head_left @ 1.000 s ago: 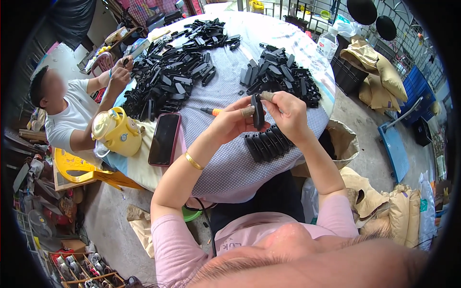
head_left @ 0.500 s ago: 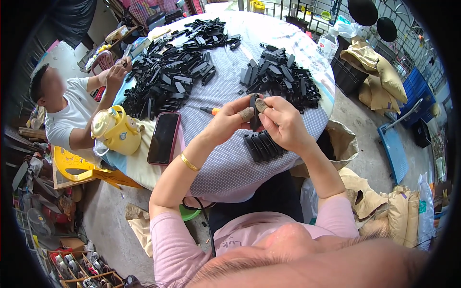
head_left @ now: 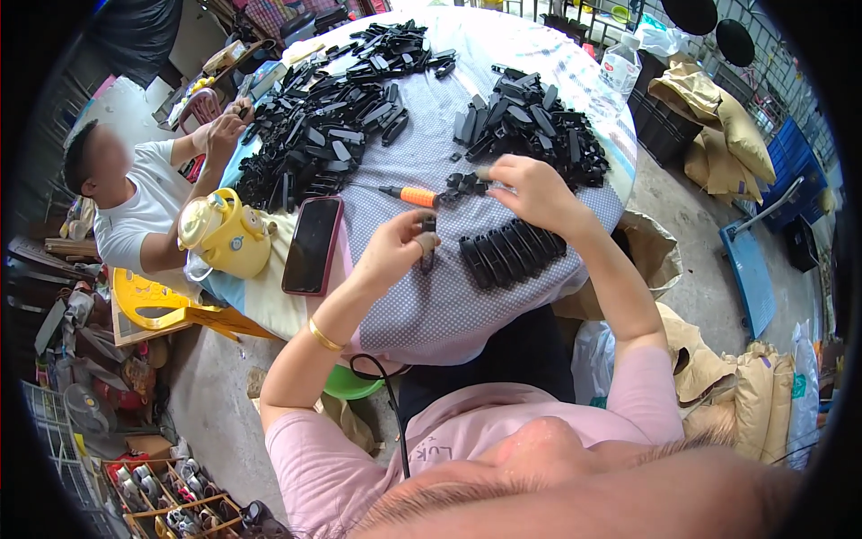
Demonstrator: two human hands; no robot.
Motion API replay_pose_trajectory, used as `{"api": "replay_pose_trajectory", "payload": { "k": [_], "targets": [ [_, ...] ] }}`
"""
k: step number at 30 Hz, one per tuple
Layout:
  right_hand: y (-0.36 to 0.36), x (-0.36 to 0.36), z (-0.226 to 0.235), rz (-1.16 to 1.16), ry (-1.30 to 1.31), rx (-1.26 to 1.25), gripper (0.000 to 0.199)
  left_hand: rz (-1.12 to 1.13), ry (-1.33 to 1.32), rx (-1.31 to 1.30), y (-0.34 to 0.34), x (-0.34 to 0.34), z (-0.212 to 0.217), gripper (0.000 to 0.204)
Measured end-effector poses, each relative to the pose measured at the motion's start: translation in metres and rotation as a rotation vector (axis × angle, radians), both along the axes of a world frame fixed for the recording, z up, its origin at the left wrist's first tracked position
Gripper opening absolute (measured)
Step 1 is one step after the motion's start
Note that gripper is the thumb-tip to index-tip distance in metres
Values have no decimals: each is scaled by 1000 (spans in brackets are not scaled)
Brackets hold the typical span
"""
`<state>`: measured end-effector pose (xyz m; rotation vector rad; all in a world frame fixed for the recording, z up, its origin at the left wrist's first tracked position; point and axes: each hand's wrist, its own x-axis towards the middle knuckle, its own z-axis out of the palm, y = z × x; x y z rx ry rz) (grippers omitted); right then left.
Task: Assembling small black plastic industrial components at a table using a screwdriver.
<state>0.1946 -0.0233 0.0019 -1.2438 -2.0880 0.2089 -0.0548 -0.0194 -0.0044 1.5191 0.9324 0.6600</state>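
Observation:
My left hand (head_left: 398,249) pinches a narrow black plastic piece (head_left: 428,250) upright over the near part of the table. Worn finger covers sit on some of my fingertips. My right hand (head_left: 539,193) reaches further out, its thumb and forefinger closed at a little cluster of small black parts (head_left: 464,185); what lies between them is partly hidden. Left of that cluster lies an orange-handled tool (head_left: 417,195) with a dark tip. Below my right hand, several long black plastic pieces (head_left: 510,255) stand side by side in a neat row.
Loose black pieces form a large heap (head_left: 328,126) at left and another heap (head_left: 530,117) at right. A phone (head_left: 312,245) and a yellow jug (head_left: 235,235) stand near the left edge. A person (head_left: 135,198) works at the left. Paper sacks (head_left: 741,377) sit on the floor.
My hands were together on a black piece; they have parted. The left has drawn back with a piece, and the right has moved to the small parts beside the orange-handled tool.

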Motion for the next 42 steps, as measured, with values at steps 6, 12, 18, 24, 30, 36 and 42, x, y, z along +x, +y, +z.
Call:
{"api": "replay_pose_trajectory", "payload": {
  "k": [6, 12, 18, 24, 30, 36, 42],
  "targets": [
    [48, -30, -12, 163, -385, -37, 46, -3, 379, 317, -16, 12, -18, 42],
    [73, -34, -16, 218, -475, -9, 28, -1, 399, 190, -24, 17, 8, 41],
    [76, 0, -11, 206, -387, -25, 16, -18, 374, 42, -19, 19, 14, 37],
    [69, 12, -11, 165, 323, -160, 13, -17, 289, -7, -8, 10, 4, 36],
    [72, 21, -12, 53, 339, -180, 25, 75, 342, 424, -17, 21, 16, 34],
    [75, 19, -16, 43, 482, -67, 26, 58, 369, 118, -27, 25, 5, 29],
    [71, 21, -14, -51, 393, 74, 24, -78, 599, 560, -39, 29, 12, 31]
  ]
}}
